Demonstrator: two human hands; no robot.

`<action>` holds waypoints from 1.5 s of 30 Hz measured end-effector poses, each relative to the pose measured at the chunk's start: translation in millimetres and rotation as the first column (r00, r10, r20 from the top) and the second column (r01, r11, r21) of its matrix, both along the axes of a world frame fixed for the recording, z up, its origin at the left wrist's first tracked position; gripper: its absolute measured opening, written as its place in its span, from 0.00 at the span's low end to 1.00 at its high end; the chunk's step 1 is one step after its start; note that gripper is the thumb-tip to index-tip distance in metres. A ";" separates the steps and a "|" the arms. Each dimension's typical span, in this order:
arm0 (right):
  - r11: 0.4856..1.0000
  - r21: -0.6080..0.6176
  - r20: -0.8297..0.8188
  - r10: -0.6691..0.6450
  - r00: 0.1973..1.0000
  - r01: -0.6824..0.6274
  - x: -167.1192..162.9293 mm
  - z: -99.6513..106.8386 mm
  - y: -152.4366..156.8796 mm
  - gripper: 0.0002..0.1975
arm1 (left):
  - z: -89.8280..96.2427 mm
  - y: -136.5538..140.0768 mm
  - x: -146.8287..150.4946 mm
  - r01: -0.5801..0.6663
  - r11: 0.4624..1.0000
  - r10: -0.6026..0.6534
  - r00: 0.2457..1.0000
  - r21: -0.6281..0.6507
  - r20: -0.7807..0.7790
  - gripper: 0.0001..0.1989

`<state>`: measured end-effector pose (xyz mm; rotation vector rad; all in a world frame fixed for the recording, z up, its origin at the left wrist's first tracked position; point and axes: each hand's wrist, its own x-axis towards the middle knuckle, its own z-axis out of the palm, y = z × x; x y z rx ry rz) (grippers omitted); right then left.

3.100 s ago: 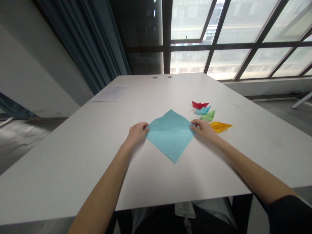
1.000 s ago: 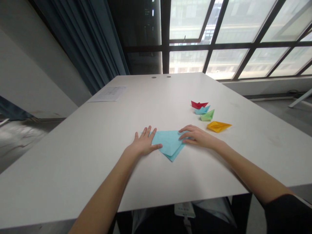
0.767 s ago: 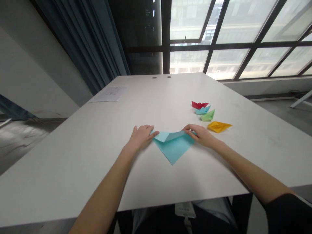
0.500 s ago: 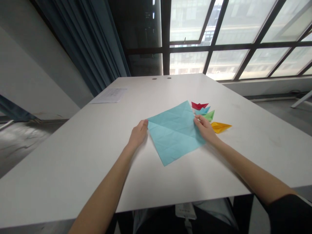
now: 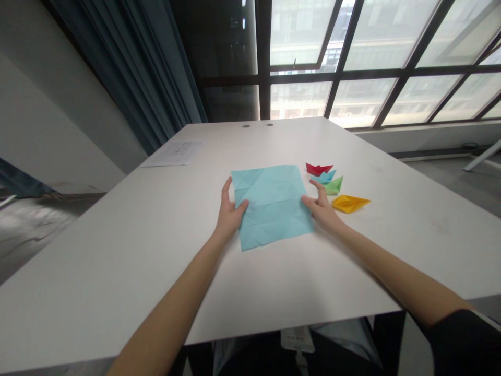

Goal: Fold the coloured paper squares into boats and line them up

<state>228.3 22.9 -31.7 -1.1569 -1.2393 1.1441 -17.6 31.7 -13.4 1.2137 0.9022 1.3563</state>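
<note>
A creased light-blue sheet of paper (image 5: pixel 272 211) is held between my two hands over the white table, its far edge almost level across the view. My left hand (image 5: pixel 230 211) grips its left edge, thumb on top and index finger stretched out past the paper. On the opposite edge, my right hand (image 5: pixel 321 206) pinches the sheet with the thumb on top; its index finger points up and away. The other fingers are partly hidden. Just beyond the right hand are a red paper boat (image 5: pixel 319 169), a blue paper boat (image 5: pixel 324 177), a green paper boat (image 5: pixel 334 186) and a yellow paper boat (image 5: pixel 350 203).
The white table (image 5: pixel 136 266) stretches away toward the windows (image 5: pixel 299 99). A printed sheet (image 5: pixel 172 154) lies near its far left edge. Blue curtains (image 5: pixel 133 68) hang behind on the left. A badge (image 5: pixel 297 339) hangs at the table's near edge.
The light-blue paper has turned from a slanted position to nearly square with me. Both hands have shifted their grip along its edges, with thumbs now on top and index fingers extended.
</note>
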 end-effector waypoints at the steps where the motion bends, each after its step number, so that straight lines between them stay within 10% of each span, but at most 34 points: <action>1: 0.997 0.038 0.007 0.066 0.998 -0.066 -0.7 1.1 -1.7 0.37 | -0.5 1.0 -0.4 -0.008 1.000 0.008 1.000 -0.011 0.015 0.49; 9: 0.977 0.187 0.256 0.054 0.965 -0.104 0.6 6.1 -2.5 0.19 | 0.4 2.2 -0.9 -0.056 0.996 0.059 0.997 -0.067 0.046 0.48; 16: 0.986 0.134 0.225 0.066 0.972 -0.098 1.5 8.6 -5.8 0.20 | 1.9 -0.8 -4.8 0.017 0.992 -0.036 0.989 -0.127 -0.145 0.17; 28: 0.996 0.028 0.004 0.080 0.997 -0.080 -4.7 3.8 -4.9 0.20 | 8.3 -8.1 1.9 0.154 0.939 -0.128 0.986 -0.309 0.102 0.23; 45: 0.999 -0.022 -0.102 0.044 0.994 -0.047 -7.5 8.2 -6.7 0.19 | 5.6 -6.9 3.2 0.134 0.922 -0.138 0.990 -0.363 0.016 0.24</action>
